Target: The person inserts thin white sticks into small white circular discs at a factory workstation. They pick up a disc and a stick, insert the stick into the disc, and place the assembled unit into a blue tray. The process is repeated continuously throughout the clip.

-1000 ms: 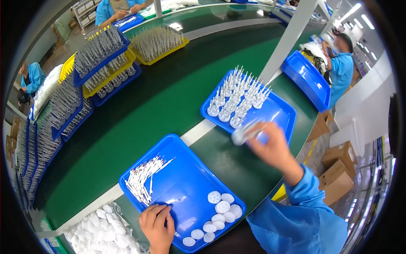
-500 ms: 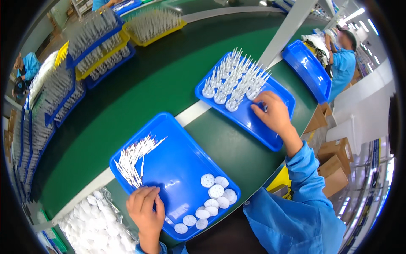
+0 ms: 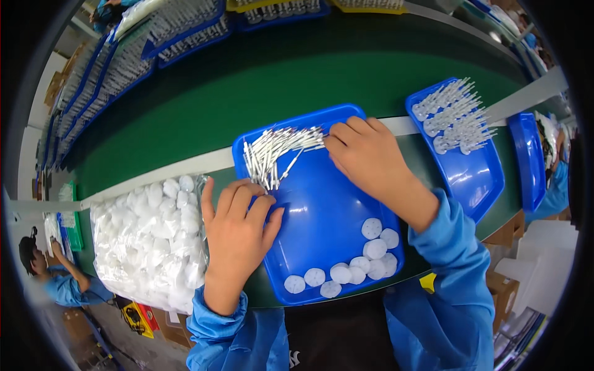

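Observation:
A blue tray (image 3: 315, 229) lies before me with a pile of thin white sticks (image 3: 272, 151) at its far left. Several round white discs with small holes (image 3: 374, 249) are spread along its near and right side. My left hand (image 3: 238, 229) reaches over the tray's left rim, fingers apart, fingertips at the near end of the pile. At the pile's right end is my right hand (image 3: 371, 161), its fingers curled together and pointing down at the stick tips. Whatever those fingers pinch is hidden beneath them.
A clear bag of white rounded pieces (image 3: 151, 241) lies left of the tray. To the right, another blue tray (image 3: 473, 185) holds upright clusters of sticks on round bases (image 3: 455, 117). Stacked filled trays (image 3: 130, 71) line the far left of the green table. A co-worker (image 3: 55, 272) is at the left.
My right hand has left the right-hand tray and come to the stick pile in the near tray. My left hand stays by the pile's near end. The view has turned left.

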`<state>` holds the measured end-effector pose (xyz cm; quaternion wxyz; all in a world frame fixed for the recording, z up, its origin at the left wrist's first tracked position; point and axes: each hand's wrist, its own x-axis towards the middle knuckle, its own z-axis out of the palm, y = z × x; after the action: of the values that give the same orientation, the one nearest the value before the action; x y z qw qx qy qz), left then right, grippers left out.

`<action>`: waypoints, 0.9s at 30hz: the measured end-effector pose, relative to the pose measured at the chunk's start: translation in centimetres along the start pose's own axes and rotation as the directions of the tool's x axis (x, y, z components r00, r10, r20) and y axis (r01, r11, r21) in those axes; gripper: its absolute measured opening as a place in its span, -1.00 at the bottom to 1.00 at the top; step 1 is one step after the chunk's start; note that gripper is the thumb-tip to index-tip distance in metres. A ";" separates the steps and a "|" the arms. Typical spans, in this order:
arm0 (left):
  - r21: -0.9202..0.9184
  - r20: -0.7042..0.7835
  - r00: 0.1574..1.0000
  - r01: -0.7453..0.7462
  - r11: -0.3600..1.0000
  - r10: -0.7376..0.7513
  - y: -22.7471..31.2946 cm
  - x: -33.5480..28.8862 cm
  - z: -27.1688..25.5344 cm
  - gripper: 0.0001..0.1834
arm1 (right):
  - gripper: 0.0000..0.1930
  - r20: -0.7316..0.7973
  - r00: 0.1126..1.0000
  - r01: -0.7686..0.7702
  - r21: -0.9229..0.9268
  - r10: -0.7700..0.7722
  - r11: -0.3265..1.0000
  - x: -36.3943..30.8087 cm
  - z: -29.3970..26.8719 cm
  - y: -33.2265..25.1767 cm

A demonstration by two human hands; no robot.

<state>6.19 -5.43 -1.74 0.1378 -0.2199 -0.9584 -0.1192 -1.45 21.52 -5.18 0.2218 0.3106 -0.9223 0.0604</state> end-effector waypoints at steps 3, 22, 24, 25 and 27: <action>-0.068 0.027 0.999 0.030 0.997 -0.029 0.3 -2.1 -0.4 -0.83 | -0.86 0.024 0.995 0.102 -0.057 -0.101 0.993 2.1 2.0 0.3; -0.607 0.232 0.876 -0.209 0.766 0.422 8.3 -2.9 1.8 -0.51 | -0.79 0.121 0.954 -0.279 0.698 0.275 0.660 -5.4 -0.6 -0.7; -0.526 0.110 0.798 -0.460 0.716 0.593 9.9 -3.2 4.3 -0.52 | -0.79 0.129 0.915 -0.325 0.798 0.383 0.508 -5.8 -0.1 -1.0; -0.541 0.115 0.800 -0.446 0.713 0.588 9.8 -3.1 4.5 -0.53 | -0.79 0.136 0.892 -0.334 0.841 0.432 0.425 -5.8 -0.1 -0.9; -0.571 0.131 0.803 -0.419 0.706 0.582 9.4 -2.9 4.6 -0.54 | -0.80 0.160 0.885 -0.357 0.836 0.437 0.417 -6.3 -0.4 -0.3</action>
<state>12.04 3.02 -5.34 -0.0469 -0.5185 -0.8018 -0.2934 3.32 24.78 -7.68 0.0595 0.1487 -0.8101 0.5640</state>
